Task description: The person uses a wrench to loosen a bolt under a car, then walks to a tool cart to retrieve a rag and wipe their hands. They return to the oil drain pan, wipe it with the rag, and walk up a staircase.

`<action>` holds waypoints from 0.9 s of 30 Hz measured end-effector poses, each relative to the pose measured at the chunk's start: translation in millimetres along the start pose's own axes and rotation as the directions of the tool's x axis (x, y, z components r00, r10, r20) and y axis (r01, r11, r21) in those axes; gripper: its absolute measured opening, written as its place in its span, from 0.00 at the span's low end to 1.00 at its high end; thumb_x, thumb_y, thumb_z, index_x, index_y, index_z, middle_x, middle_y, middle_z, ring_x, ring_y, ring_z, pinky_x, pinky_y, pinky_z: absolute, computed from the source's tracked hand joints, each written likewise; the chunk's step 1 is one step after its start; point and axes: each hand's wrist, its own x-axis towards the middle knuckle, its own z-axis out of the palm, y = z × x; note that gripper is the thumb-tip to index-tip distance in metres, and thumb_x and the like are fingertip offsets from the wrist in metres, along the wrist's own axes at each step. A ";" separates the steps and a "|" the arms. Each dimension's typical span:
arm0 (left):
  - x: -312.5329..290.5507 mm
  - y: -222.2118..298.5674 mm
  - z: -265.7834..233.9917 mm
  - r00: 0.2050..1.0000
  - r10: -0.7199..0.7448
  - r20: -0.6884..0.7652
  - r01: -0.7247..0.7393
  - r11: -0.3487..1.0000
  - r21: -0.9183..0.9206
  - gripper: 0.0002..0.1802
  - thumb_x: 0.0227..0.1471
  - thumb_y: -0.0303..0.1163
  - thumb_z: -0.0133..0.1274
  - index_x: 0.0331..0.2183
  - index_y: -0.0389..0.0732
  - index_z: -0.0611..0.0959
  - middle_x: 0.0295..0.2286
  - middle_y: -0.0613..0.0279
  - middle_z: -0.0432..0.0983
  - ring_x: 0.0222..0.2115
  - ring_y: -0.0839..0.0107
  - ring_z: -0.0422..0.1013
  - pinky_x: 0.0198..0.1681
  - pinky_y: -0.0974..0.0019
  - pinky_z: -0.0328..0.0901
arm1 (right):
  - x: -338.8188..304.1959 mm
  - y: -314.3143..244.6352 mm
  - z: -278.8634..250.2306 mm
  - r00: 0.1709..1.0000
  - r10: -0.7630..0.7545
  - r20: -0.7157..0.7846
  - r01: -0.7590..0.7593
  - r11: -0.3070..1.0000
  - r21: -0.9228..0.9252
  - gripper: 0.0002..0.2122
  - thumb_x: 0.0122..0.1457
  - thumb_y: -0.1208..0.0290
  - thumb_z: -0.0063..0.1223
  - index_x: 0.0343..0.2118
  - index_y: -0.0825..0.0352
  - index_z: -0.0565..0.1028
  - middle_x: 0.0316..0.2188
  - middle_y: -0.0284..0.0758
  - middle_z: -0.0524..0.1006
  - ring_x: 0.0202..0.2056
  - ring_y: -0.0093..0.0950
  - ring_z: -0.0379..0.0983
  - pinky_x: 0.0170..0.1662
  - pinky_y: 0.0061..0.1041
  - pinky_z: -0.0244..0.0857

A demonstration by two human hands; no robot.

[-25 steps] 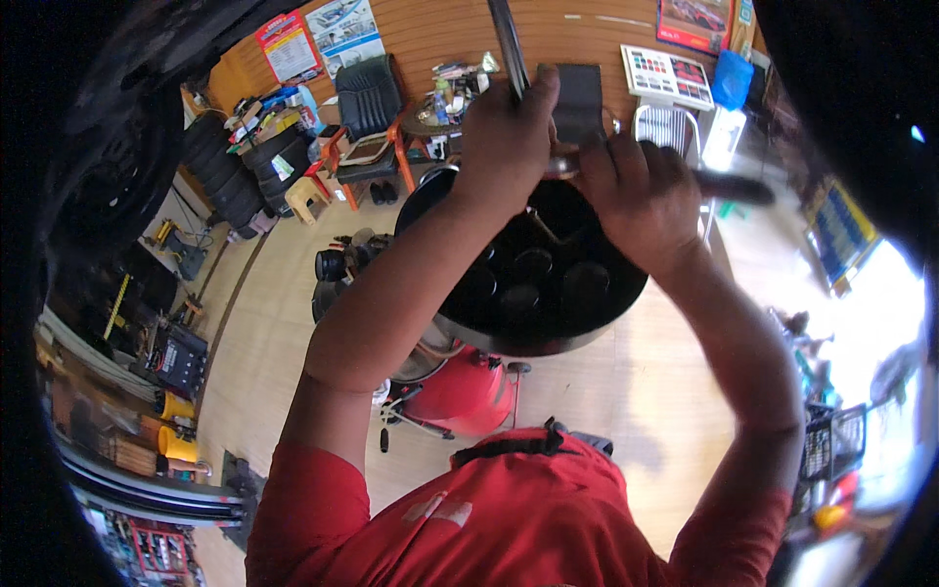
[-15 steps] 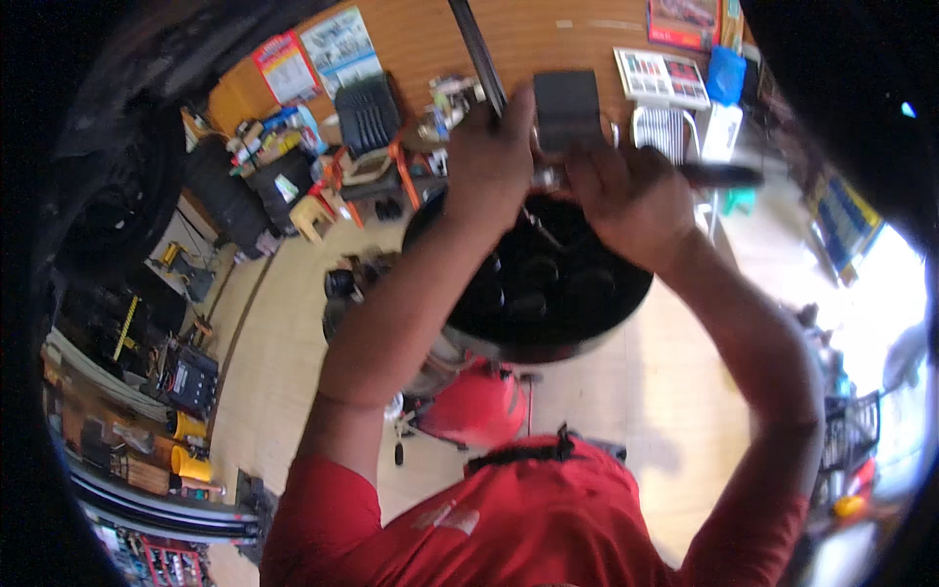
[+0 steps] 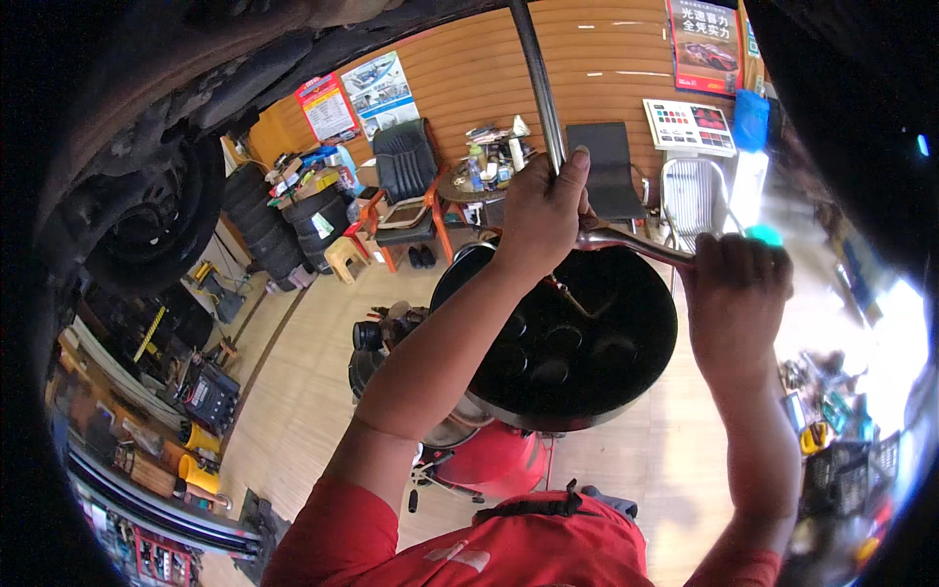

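My left hand (image 3: 548, 210) is wrapped round the lower end of a long steel extension bar (image 3: 539, 73), which rises toward the car's underside. The thumb points up along the bar. A ratchet wrench with a steel handle (image 3: 641, 245) runs rightward from under that hand, its head partly hidden by my fingers. My right hand (image 3: 736, 298) is closed round the far end of the handle, with the knuckles upward. Below both hands stands a round black oil drain pan (image 3: 611, 377), with a thin bent metal piece (image 3: 572, 293) inside. A red tank (image 3: 494, 460) stands under the pan.
Overhead at left are the car's dark underside (image 3: 245, 59) and a wheel (image 3: 147, 220). Farther off are stacked tires (image 3: 262, 220), an armchair (image 3: 404, 171), a cluttered round table (image 3: 469, 186), a dark chair (image 3: 603, 166) and a metal chair (image 3: 694, 201). Crates (image 3: 841, 470) stand at right.
My right hand has moved right and lower, away from the left hand, out to the handle's end. The left hand has shifted slightly right and down in view. The picture has steadied.
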 end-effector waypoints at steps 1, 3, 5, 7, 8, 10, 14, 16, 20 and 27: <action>3.8 -2.9 -0.2 1.000 0.015 -0.002 -0.015 1.000 -0.012 0.22 0.58 0.47 0.42 0.24 0.38 0.71 0.16 0.66 0.64 0.20 0.75 0.66 0.27 0.68 0.65 | 2.6 -1.5 0.6 1.000 -0.006 -0.016 0.005 1.000 -0.013 0.05 0.48 0.70 0.49 0.27 0.63 0.72 0.21 0.34 0.67 0.28 0.32 0.66 0.35 0.35 0.57; 12.8 -2.3 1.5 0.999 0.037 -0.008 -0.037 0.999 -0.018 0.22 0.58 0.47 0.42 0.23 0.38 0.70 0.15 0.67 0.63 0.20 0.74 0.67 0.28 0.67 0.65 | 9.8 -1.0 2.2 0.998 -0.012 -0.061 0.012 1.000 -0.007 0.03 0.47 0.70 0.49 0.24 0.62 0.72 0.20 0.33 0.67 0.27 0.31 0.66 0.34 0.34 0.57; 23.9 3.8 0.9 0.999 0.051 -0.015 -0.051 0.999 -0.008 0.22 0.58 0.48 0.41 0.22 0.39 0.69 0.15 0.67 0.63 0.20 0.74 0.68 0.27 0.67 0.65 | 18.8 2.2 4.4 0.993 -0.014 -0.118 0.017 0.999 0.030 0.03 0.47 0.70 0.48 0.22 0.61 0.71 0.20 0.32 0.67 0.26 0.31 0.65 0.33 0.34 0.57; 34.3 5.8 -1.9 0.998 0.059 0.018 -0.059 0.998 -0.004 0.23 0.57 0.50 0.42 0.21 0.41 0.69 0.15 0.67 0.64 0.21 0.73 0.69 0.27 0.68 0.65 | 23.7 2.5 8.6 0.993 -0.016 -0.116 0.016 1.000 0.005 0.02 0.46 0.71 0.47 0.21 0.61 0.70 0.19 0.32 0.66 0.26 0.30 0.65 0.32 0.33 0.57; 39.6 4.4 -3.4 0.997 0.077 0.029 -0.076 0.997 -0.010 0.23 0.57 0.50 0.42 0.21 0.41 0.69 0.15 0.67 0.64 0.21 0.73 0.69 0.27 0.68 0.65 | 26.2 2.6 10.3 0.993 -0.017 -0.114 0.016 1.000 -0.009 0.02 0.45 0.71 0.47 0.20 0.61 0.70 0.18 0.32 0.66 0.26 0.30 0.65 0.32 0.33 0.57; 43.2 7.2 -3.3 0.997 0.078 0.014 -0.078 0.997 -0.009 0.23 0.55 0.52 0.43 0.22 0.42 0.70 0.15 0.68 0.64 0.20 0.73 0.69 0.25 0.68 0.65 | 31.0 2.1 12.4 0.990 -0.004 -0.138 0.005 1.000 0.002 0.02 0.45 0.71 0.47 0.20 0.61 0.69 0.17 0.32 0.66 0.25 0.30 0.65 0.31 0.33 0.57; 55.0 4.4 -4.4 0.998 0.065 0.023 -0.063 0.996 -0.070 0.22 0.55 0.51 0.45 0.23 0.41 0.70 0.15 0.66 0.64 0.19 0.72 0.68 0.23 0.68 0.64 | 38.5 -1.2 5.1 0.992 0.008 -0.124 -0.007 1.000 0.001 0.03 0.45 0.70 0.47 0.19 0.61 0.68 0.17 0.32 0.65 0.25 0.30 0.65 0.30 0.32 0.56; 60.0 -1.9 -3.7 0.996 0.084 0.036 -0.079 0.990 -0.119 0.22 0.55 0.50 0.45 0.23 0.41 0.69 0.15 0.66 0.63 0.19 0.71 0.68 0.23 0.67 0.64 | 37.9 -0.6 0.1 0.996 -0.008 -0.091 0.011 1.000 0.027 0.04 0.45 0.70 0.47 0.22 0.63 0.70 0.19 0.34 0.67 0.26 0.31 0.65 0.31 0.33 0.57; 64.4 -6.0 -1.5 0.996 0.070 0.055 -0.057 0.977 -0.203 0.20 0.56 0.46 0.45 0.23 0.40 0.69 0.15 0.64 0.63 0.20 0.71 0.67 0.24 0.66 0.65 | 23.6 -0.1 2.2 0.965 -0.176 -0.195 0.211 0.961 0.177 0.09 0.46 0.69 0.48 0.30 0.67 0.73 0.27 0.40 0.71 0.32 0.34 0.69 0.38 0.39 0.61; 70.2 -7.2 -2.7 0.994 0.084 0.074 -0.065 0.971 -0.230 0.16 0.58 0.40 0.43 0.24 0.40 0.68 0.17 0.66 0.59 0.19 0.73 0.63 0.25 0.61 0.66 | 2.1 30.9 -14.1 0.996 0.083 0.007 -0.083 0.997 -0.006 0.21 0.44 0.67 0.60 0.43 0.65 0.71 0.43 0.41 0.69 0.47 0.38 0.66 0.51 0.48 0.57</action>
